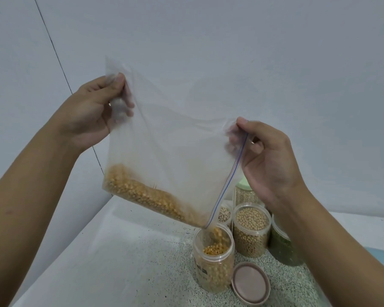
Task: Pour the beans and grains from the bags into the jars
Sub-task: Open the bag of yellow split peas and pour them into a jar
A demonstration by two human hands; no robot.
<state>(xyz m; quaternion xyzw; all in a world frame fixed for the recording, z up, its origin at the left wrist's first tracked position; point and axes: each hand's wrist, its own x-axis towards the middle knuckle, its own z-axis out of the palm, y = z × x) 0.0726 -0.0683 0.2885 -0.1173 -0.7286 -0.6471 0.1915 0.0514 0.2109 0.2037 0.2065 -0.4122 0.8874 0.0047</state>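
Pouring: the bag (164, 140) at frame centre looks soft, slippery, prob. light, so I keep to corners. My left hand (93, 111) pinches its upper-left corner, my right hand (266, 160) pinches the zip edge, mouth over the jar (213, 258) at lower centre.

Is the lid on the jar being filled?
No, the jar stands open under the tilted bag, and a pink lid lies on the counter beside it.

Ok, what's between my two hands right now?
The clear zip bag, tilted with yellow kernels along its lower edge, spans between your left hand and right hand; each pinches a corner. The head view shows it.
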